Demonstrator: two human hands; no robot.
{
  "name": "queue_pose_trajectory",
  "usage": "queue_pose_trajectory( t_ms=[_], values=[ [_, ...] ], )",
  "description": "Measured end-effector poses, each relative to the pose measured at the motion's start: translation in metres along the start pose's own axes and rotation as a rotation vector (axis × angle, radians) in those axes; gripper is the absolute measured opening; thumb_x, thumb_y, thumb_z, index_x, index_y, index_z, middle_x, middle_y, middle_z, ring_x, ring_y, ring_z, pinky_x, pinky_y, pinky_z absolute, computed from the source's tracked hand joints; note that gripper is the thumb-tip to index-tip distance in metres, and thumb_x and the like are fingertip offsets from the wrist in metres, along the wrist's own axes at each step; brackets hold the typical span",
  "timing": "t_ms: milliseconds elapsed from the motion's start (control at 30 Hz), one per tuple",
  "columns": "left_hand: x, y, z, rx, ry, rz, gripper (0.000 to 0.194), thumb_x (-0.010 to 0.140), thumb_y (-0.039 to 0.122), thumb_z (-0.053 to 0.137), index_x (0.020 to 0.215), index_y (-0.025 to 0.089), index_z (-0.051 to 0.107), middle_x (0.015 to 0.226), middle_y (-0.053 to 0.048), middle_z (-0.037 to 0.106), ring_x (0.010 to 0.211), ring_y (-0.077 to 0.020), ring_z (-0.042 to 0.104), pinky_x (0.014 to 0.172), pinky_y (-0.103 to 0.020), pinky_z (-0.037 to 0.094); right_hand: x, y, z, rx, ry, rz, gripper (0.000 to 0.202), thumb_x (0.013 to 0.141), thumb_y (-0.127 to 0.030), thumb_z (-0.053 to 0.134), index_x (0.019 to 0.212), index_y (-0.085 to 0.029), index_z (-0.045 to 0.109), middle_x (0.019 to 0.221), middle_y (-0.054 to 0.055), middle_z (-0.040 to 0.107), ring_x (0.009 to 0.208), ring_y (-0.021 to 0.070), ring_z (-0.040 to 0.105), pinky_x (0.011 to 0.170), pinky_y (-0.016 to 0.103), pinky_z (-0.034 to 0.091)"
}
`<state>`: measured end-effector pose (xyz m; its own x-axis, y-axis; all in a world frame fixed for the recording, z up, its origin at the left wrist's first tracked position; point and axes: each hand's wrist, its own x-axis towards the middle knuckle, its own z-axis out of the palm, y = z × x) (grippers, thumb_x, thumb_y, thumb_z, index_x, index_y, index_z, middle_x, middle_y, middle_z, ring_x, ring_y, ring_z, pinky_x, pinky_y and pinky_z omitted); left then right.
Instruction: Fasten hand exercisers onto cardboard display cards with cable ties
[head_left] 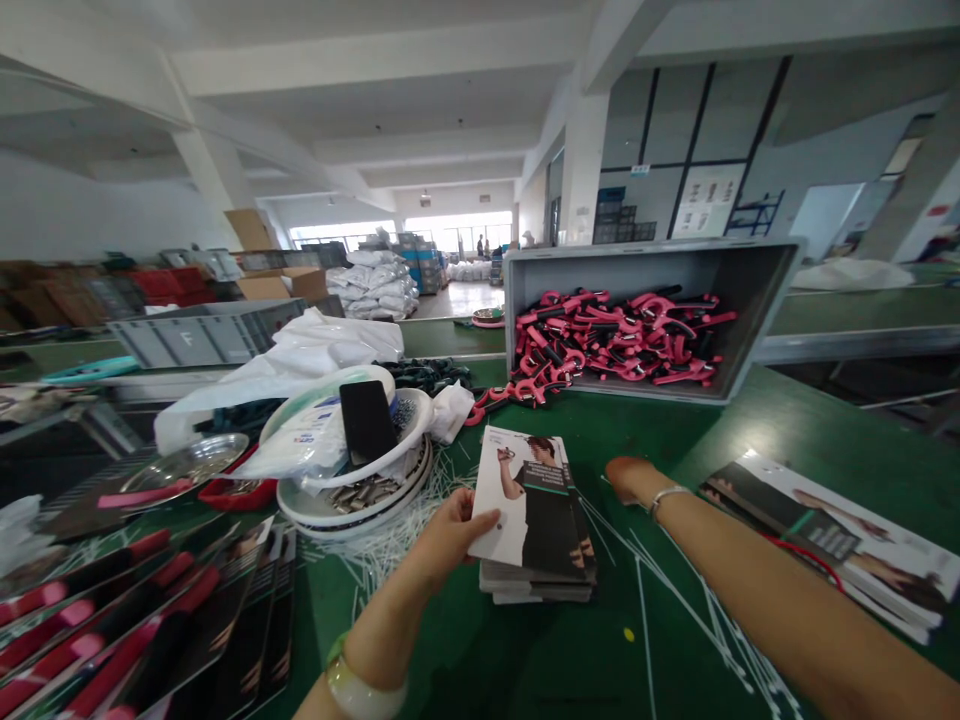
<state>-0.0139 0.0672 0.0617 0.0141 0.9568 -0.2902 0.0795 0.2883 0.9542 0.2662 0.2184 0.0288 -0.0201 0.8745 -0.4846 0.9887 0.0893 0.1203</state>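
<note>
My left hand (454,530) grips the left edge of a printed card (525,500), thumb on top and fingers at its side. That card lies on a stack of the same cards (536,583) on the green table. Just right of the stack, my right hand (630,482) is low over the tabletop. It is smeared and its fingers are hidden, so whether it holds anything does not show. Thin white plastic ties (705,605) lie beneath and beside the right forearm. More ties (390,545) are scattered left of the stack.
A grey crate (652,390) tipped toward me holds pink-and-black hand grips (622,335), some spilling out. At left are white bowls (352,515) with metal parts and a phone (367,422), and carded grips (150,620). Another card pile (832,540) lies right.
</note>
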Motion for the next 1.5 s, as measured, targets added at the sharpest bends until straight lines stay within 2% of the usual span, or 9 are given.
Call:
queue_pose_trajectory(
  t_ms=[300, 533, 700, 867, 1000, 1167, 1267, 1367, 1500],
  values=[
    [-0.01, -0.012, 0.002, -0.189, -0.025, 0.004, 0.047, 0.059, 0.043, 0.076, 0.088, 0.018, 0.048, 0.07, 0.002, 0.064, 0.055, -0.0111, 0.057, 0.043, -0.018, 0.032, -0.012, 0.035, 0.015, 0.129, 0.104, -0.056, 0.029, 0.089, -0.034, 0.055, 0.11, -0.015, 0.058, 0.11, 0.007, 0.06, 0.092, 0.0177, 0.06, 0.079, 0.037, 0.051],
    [-0.014, -0.014, 0.008, -0.307, -0.038, 0.002, 0.052, 0.054, 0.043, 0.08, 0.084, 0.018, 0.046, 0.073, 0.0, 0.065, 0.056, -0.0129, 0.059, 0.047, -0.021, 0.039, -0.012, 0.068, 0.017, 0.39, 0.376, -0.07, 0.013, 0.076, -0.02, 0.059, 0.064, -0.015, 0.061, 0.067, 0.003, 0.066, 0.065, 0.0136, 0.06, 0.061, 0.023, 0.041],
    [-0.019, -0.013, 0.017, -0.383, -0.048, 0.0, 0.05, 0.06, 0.037, 0.078, 0.093, 0.017, 0.048, 0.077, -0.002, 0.066, 0.059, -0.014, 0.061, 0.051, -0.023, 0.043, -0.018, 0.079, 0.021, 0.633, 0.485, -0.055, 0.019, 0.077, -0.027, 0.05, 0.072, -0.016, 0.064, 0.054, 0.0, 0.062, 0.049, 0.0102, 0.054, 0.049, 0.02, 0.036],
    [-0.02, -0.013, 0.025, -0.441, -0.1, -0.004, 0.063, 0.063, 0.027, 0.076, 0.115, 0.016, 0.042, 0.089, -0.007, 0.068, 0.068, -0.0171, 0.064, 0.06, -0.027, 0.048, -0.028, 0.072, 0.037, 0.747, 0.509, -0.021, 0.03, 0.082, -0.035, 0.043, 0.082, -0.015, 0.065, 0.059, 0.001, 0.063, 0.043, 0.0082, 0.05, 0.042, 0.019, 0.033],
    [-0.023, -0.017, 0.019, -0.432, -0.075, 0.016, 0.068, 0.064, 0.027, 0.076, 0.121, 0.016, 0.041, 0.092, -0.008, 0.068, 0.07, -0.018, 0.064, 0.061, -0.028, 0.049, -0.027, 0.062, 0.041, 0.653, 0.473, -0.013, 0.025, 0.08, -0.035, 0.051, 0.078, -0.015, 0.067, 0.07, 0.005, 0.068, 0.057, 0.0124, 0.059, 0.051, 0.021, 0.04],
    [-0.027, -0.022, 0.012, -0.455, -0.045, -0.012, 0.069, 0.063, 0.027, 0.076, 0.122, 0.017, 0.042, 0.096, -0.009, 0.068, 0.069, -0.0184, 0.065, 0.061, -0.028, 0.048, -0.016, 0.03, 0.028, 0.423, 0.377, -0.067, 0.017, 0.079, -0.031, 0.06, 0.077, -0.016, 0.067, 0.086, 0.007, 0.069, 0.083, 0.0177, 0.063, 0.072, 0.025, 0.044],
    [-0.025, -0.026, 0.011, -0.471, -0.054, -0.008, 0.069, 0.063, 0.027, 0.077, 0.121, 0.017, 0.042, 0.096, -0.009, 0.068, 0.073, -0.0199, 0.065, 0.065, -0.029, 0.049, -0.005, 0.004, 0.014, 0.314, 0.299, -0.042, 0.022, 0.085, -0.033, 0.058, 0.093, -0.014, 0.064, 0.1, 0.008, 0.065, 0.091, 0.0183, 0.061, 0.081, 0.034, 0.047],
    [-0.023, -0.03, 0.011, -0.466, -0.082, 0.02, 0.067, 0.064, 0.028, 0.076, 0.121, 0.017, 0.041, 0.097, -0.009, 0.068, 0.076, -0.0209, 0.065, 0.068, -0.031, 0.05, 0.007, -0.016, 0.002, 0.261, 0.219, 0.005, 0.03, 0.088, -0.034, 0.056, 0.111, -0.014, 0.057, 0.112, 0.008, 0.059, 0.097, 0.019, 0.059, 0.083, 0.04, 0.05],
    [-0.02, -0.033, 0.009, -0.449, -0.089, 0.027, 0.069, 0.064, 0.028, 0.076, 0.121, 0.016, 0.04, 0.095, -0.009, 0.068, 0.075, -0.021, 0.065, 0.068, -0.032, 0.05, 0.013, -0.025, -0.006, 0.297, 0.164, 0.019, 0.031, 0.088, -0.033, 0.056, 0.115, -0.015, 0.055, 0.115, 0.009, 0.057, 0.097, 0.0193, 0.059, 0.082, 0.038, 0.05]
  ],
)
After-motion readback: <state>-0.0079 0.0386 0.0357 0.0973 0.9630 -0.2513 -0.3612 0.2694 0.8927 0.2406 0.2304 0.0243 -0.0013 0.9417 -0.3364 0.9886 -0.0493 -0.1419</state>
